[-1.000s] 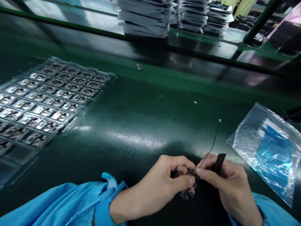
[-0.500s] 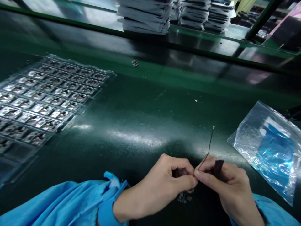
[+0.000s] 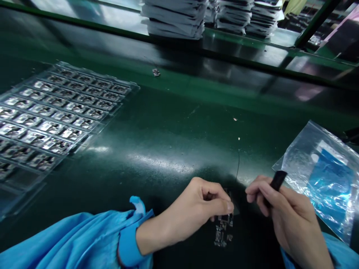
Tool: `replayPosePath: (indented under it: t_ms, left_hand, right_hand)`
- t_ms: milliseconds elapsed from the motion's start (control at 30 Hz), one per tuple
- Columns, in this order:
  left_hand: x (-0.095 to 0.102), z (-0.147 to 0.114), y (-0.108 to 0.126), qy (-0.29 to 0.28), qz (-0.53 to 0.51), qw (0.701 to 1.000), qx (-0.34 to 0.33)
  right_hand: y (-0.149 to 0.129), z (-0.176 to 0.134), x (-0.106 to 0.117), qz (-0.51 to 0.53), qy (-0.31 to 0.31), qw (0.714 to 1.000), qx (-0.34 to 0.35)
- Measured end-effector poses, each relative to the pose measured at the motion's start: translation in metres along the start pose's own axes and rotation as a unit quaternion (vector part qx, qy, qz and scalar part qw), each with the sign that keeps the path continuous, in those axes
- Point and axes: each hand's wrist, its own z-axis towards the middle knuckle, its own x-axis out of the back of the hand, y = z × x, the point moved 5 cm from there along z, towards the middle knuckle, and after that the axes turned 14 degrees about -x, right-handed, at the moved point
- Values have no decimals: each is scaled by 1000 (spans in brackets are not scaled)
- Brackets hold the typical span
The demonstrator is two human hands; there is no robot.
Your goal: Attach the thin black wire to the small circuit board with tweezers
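My left hand [image 3: 206,207] pinches the upper part of a small dark circuit board [image 3: 223,228] between thumb and forefinger. The fingers hide some of that board. A thin black cable [image 3: 238,164] with a tiny pale connector on its end rises beyond the fingertips; where it joins is hidden. To the right, my right hand [image 3: 280,205] is closed around a black stick-like tool [image 3: 278,180], whose blunt end sticks up past the fingers. Its other end is out of sight. The right fingertips are apart from the board and the cable.
A clear plastic tray [image 3: 92,134] of several small boards lies at left. A small part [image 3: 156,72] sits near the back. At right lies a clear bag [image 3: 328,179] with a blue item inside. Stacked grey-white sheets [image 3: 175,18] stand on the shelf behind.
My right hand has drawn away to the right, letting go of the cable, which now stands more upright. More of the board shows below my left hand. The black tool stays in my right hand.
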Motion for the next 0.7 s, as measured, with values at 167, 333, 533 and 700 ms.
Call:
replayPosePath:
  t_ms: [167, 333, 533, 700]
  left_hand:
    - [6, 2, 5, 30, 61, 997, -20]
    - [9, 5, 2, 17, 110, 994, -3]
    - [10, 7, 0, 13, 121, 993, -4]
    - [10, 5, 0, 9, 129, 992, -8]
  right_hand:
    - [-13, -12, 12, -88, 42, 991, 95]
    - [-7, -18, 16, -117, 15, 990, 80]
    - [3, -17, 13, -132, 28, 990, 38]
    - [5, -17, 8, -136, 39, 990, 18]
